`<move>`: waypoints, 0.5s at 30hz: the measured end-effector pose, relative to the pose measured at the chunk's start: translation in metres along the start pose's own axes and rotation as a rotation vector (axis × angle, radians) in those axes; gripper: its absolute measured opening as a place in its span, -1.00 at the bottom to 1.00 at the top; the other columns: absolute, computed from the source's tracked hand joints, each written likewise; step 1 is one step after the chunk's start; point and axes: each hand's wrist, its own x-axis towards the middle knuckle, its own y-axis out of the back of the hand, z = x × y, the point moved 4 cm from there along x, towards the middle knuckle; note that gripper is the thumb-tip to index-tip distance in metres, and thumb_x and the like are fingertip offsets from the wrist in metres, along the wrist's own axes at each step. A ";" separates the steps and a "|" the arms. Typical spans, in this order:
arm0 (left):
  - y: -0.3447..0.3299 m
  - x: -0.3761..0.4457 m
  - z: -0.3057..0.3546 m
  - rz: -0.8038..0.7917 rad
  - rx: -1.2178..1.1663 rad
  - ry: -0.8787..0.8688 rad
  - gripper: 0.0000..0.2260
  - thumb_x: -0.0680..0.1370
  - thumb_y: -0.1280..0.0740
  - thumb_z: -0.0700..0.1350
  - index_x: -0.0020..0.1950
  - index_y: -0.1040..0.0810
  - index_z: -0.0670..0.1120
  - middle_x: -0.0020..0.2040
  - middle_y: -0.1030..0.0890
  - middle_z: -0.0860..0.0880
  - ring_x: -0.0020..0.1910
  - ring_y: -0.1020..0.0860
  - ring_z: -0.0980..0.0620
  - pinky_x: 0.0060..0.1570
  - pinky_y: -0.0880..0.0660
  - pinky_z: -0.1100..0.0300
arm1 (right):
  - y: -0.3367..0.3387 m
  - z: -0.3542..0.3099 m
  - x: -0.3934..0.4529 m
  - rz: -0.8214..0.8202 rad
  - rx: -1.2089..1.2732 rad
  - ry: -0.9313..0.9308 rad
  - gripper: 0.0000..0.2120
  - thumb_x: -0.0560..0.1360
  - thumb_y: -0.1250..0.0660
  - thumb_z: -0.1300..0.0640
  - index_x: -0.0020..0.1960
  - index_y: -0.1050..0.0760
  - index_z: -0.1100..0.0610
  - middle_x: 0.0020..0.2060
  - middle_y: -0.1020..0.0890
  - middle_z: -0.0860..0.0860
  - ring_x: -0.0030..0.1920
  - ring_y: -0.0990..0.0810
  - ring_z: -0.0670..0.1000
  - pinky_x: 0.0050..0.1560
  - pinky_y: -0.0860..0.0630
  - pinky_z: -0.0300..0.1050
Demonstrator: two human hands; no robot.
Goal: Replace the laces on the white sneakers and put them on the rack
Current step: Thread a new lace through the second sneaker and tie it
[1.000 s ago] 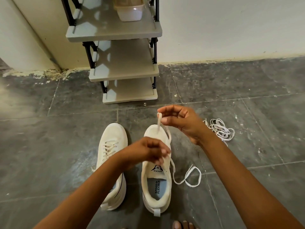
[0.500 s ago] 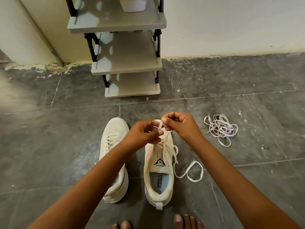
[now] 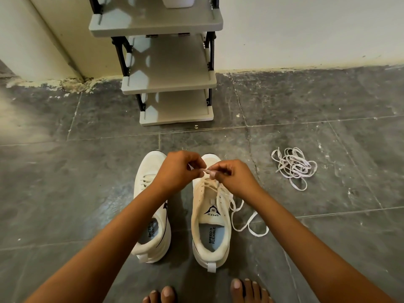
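Two white sneakers stand side by side on the grey tiled floor, toes pointing away from me. The left sneaker [image 3: 153, 217] has its lace in. Above the toe end of the right sneaker [image 3: 211, 224], my left hand [image 3: 178, 171] and my right hand [image 3: 232, 177] meet and both pinch the end of its white lace [image 3: 244, 224], which trails off the shoe's right side in loose loops on the floor. A tangled pile of white laces [image 3: 293, 166] lies on the floor to the right. The grey shoe rack [image 3: 172, 84] stands against the wall beyond the shoes.
A pale container [image 3: 179, 2] sits on the rack's top shelf, cut off by the frame. The white wall meets the floor just behind the rack. My bare toes [image 3: 247, 288] show at the bottom edge.
My right hand came down from holding the lace end up high. My left hand moved forward from the shoe's tongue to meet it over the toe. The view tilted downward.
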 end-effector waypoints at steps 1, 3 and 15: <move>0.001 0.000 -0.002 -0.002 -0.011 0.015 -0.89 0.46 -0.44 -0.18 -0.03 -0.65 -0.07 -0.21 -0.58 0.09 -0.33 -0.46 0.27 -0.28 -0.31 0.47 | 0.001 0.003 0.000 0.007 -0.004 -0.019 -0.88 0.47 -0.36 0.27 -0.05 -0.65 0.16 -0.32 -0.60 -0.10 -0.30 -0.53 -0.20 -0.18 -0.45 -0.39; 0.001 0.000 -0.006 -0.014 -0.042 0.032 -0.89 0.47 -0.43 -0.18 -0.02 -0.65 -0.09 -0.22 -0.58 0.08 -0.31 -0.48 0.28 -0.25 -0.34 0.49 | 0.003 0.008 -0.001 -0.019 0.012 -0.069 -0.87 0.47 -0.35 0.27 -0.16 -0.63 0.08 -0.34 -0.61 -0.08 -0.30 -0.55 -0.16 -0.14 -0.47 -0.28; -0.023 -0.012 -0.020 -0.140 0.060 0.217 -0.65 0.41 -0.46 0.11 0.07 -0.52 -0.06 -0.07 -0.61 0.00 -0.14 -0.56 0.07 -0.09 -0.51 0.19 | -0.014 0.029 -0.014 0.011 0.221 -0.248 -0.89 0.46 -0.37 0.28 -0.23 -0.60 0.18 -0.40 -0.61 0.02 -0.43 -0.55 -0.10 -0.35 -0.49 -0.24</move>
